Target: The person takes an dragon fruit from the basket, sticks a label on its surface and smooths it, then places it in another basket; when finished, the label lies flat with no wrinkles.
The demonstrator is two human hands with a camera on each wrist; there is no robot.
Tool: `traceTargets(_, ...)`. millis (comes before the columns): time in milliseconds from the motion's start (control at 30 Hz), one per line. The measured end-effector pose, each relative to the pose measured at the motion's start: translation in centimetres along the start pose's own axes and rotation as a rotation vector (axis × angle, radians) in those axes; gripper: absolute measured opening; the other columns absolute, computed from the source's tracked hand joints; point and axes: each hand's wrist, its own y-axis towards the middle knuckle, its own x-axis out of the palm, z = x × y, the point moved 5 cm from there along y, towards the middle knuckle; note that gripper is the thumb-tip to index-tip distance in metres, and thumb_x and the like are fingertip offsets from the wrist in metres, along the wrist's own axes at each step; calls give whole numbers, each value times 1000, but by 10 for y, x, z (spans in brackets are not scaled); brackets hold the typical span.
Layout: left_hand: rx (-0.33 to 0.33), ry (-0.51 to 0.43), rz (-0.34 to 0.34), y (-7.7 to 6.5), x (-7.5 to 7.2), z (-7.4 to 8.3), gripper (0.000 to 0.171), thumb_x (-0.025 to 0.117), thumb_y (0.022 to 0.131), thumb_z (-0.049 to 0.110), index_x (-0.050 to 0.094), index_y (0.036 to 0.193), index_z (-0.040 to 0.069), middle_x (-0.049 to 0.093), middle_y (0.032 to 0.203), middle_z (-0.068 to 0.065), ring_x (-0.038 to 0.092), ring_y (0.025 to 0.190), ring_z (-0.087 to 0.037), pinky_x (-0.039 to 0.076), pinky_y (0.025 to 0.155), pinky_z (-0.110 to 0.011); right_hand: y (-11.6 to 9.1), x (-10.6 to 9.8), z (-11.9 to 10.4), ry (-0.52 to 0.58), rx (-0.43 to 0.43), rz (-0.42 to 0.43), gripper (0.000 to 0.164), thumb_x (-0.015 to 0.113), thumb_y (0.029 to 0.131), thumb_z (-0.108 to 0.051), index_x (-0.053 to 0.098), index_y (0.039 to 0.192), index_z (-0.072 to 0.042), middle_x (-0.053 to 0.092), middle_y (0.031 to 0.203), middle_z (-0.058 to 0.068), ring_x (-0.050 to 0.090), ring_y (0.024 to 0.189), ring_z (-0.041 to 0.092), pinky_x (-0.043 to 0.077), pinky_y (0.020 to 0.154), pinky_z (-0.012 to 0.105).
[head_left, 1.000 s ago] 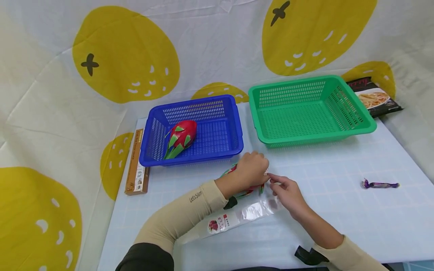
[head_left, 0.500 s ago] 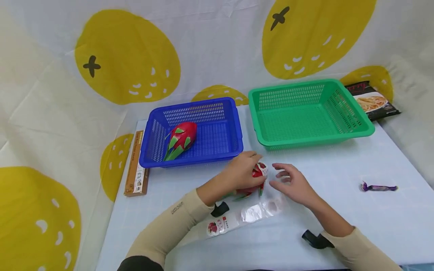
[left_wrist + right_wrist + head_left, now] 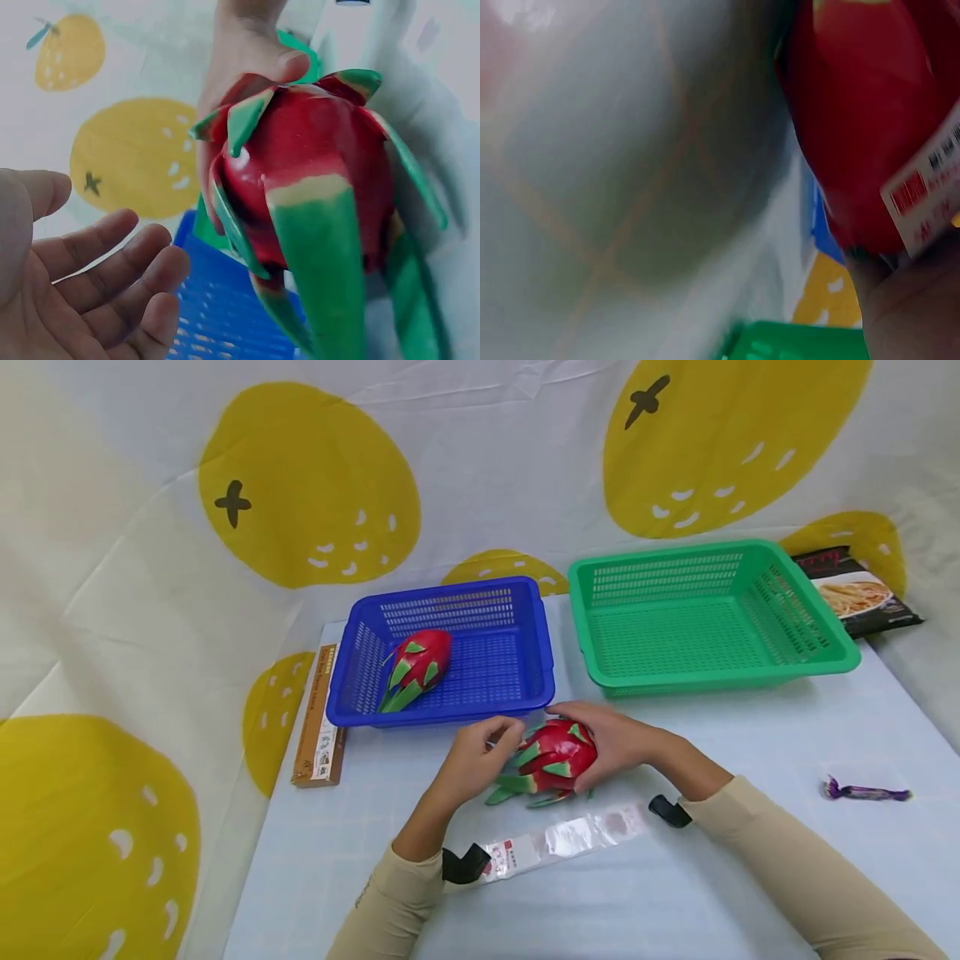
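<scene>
My right hand (image 3: 621,739) grips a red dragon fruit (image 3: 558,752) with green leaf tips by its rounded end, in front of the blue basket. Its leaves point toward my left hand (image 3: 478,760), which is beside them. In the left wrist view, the fingers of my left hand (image 3: 112,277) are loosely bent and hold nothing, apart from the fruit. A white printed label (image 3: 928,187) shows on the fruit's skin in the right wrist view. On the table in front of the fruit lies a clear strip of labels (image 3: 573,837).
A second dragon fruit (image 3: 422,662) lies in the blue basket (image 3: 442,719). Right of it stands a green basket (image 3: 723,683), with a black food packet (image 3: 858,597) behind. A brown box (image 3: 318,718) lies at left, a purple wrapped candy (image 3: 868,792) at right.
My left hand has let go of the dragon fruit and drawn back left. My right hand has come in from the right and taken hold of it. The fruit's red body is now more exposed.
</scene>
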Motion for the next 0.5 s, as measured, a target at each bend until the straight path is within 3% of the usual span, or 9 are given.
traceTargets(300, -43, -133, 35, -14, 6, -18, 37, 45, 100, 33, 65, 114, 6, 69, 103, -13, 64, 96, -29, 52, 79, -28, -3, 8, 9, 33, -10, 22, 106, 92, 51, -41, 41, 136, -6, 53, 128, 2, 52, 114, 20, 50, 89, 36)
traceTargets(500, -97, -157, 35, -18, 7, -20, 36, 45, 100, 29, 64, 114, 2, 68, 106, -14, 64, 98, -28, 51, 81, -30, -4, 8, 5, -101, -93, 65, 97, 91, 51, -43, 47, 130, -8, 57, 121, -2, 56, 106, 14, 53, 83, 33)
